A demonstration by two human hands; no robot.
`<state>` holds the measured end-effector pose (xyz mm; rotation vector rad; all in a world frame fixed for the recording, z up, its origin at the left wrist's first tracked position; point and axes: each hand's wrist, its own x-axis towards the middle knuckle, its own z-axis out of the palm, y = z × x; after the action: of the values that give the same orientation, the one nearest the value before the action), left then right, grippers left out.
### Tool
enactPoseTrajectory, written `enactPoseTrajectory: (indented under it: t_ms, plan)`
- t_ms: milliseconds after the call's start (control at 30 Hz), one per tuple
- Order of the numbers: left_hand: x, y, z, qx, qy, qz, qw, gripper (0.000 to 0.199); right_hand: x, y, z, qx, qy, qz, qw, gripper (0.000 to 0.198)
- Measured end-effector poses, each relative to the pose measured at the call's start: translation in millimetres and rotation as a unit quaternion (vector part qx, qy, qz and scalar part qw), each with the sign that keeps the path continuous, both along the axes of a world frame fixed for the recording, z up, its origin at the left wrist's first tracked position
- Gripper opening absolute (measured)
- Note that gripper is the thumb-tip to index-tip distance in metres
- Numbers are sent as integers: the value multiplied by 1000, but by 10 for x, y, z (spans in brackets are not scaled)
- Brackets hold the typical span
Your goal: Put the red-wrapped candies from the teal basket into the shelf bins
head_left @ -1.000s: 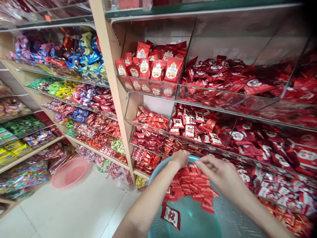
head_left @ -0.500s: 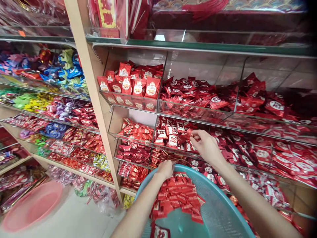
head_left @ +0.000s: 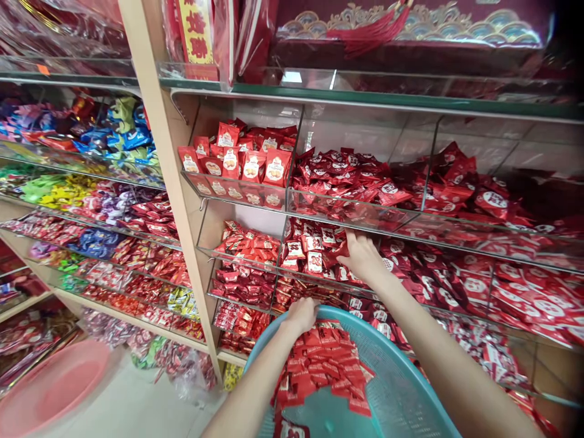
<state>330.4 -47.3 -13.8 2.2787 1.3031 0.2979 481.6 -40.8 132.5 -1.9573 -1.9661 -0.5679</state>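
My left hand is closed over the near-left rim of a blue plastic basket. Inside the basket lie many small red wrapped packets, and a darker packet with a white label sits low in it. My right hand reaches over the front of a middle shelf bin, thumb and forefinger apart. Its fingertips are at the dark red packets with white labels, partly hidden by the shelf edge above; I see nothing held.
Clear-fronted shelf bins hold red packets above and more red packets at right. A wooden upright divides them from shelves of colourful sweets. A pink basin stands on the floor at lower left.
My right hand has moved slightly up and left, further into the bin, and its finger and thumb have spread from a pinch. The left hand keeps its hold on the rim.
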Motion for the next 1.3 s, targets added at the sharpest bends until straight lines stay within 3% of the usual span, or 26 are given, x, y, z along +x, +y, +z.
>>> enactPoseTrajectory:
  t_ms: [133,300,433,600,700,800,867,967,1100,1300]
  plan:
    - [7,14,4,0,0,2,1000,40,9,-97,15,21,-20,12,1000,63]
    - [7,9,16,-2,7,3,1000,39,-8,-262,6,9,-12,50,999,34]
    - [5,-14,29,-1,14,1,1000,38,6,-397,23,38,19,90,995,17]
    - [22,-35,35,1,30,4,1000,36,-24,-689,-26,115,119,184,969,19]
    - [37,-27,12,2,41,4,999,35,-154,-953,-213,114,227,252,934,16]
    - [34,-11,-7,2,44,-9,999,28,-322,-1218,-529,27,316,307,897,14]
    - [21,-3,-15,4,38,-18,999,27,-403,-1355,-759,2,333,325,885,15]
    - [8,11,-36,9,26,-18,999,33,-439,-1485,-1025,18,301,353,885,22]
    - [20,24,-73,22,15,-18,999,35,-396,-1559,-1157,51,250,412,874,31]
    - [19,-15,-21,22,9,-20,1000,36,-370,-1574,-1217,56,238,425,871,32]
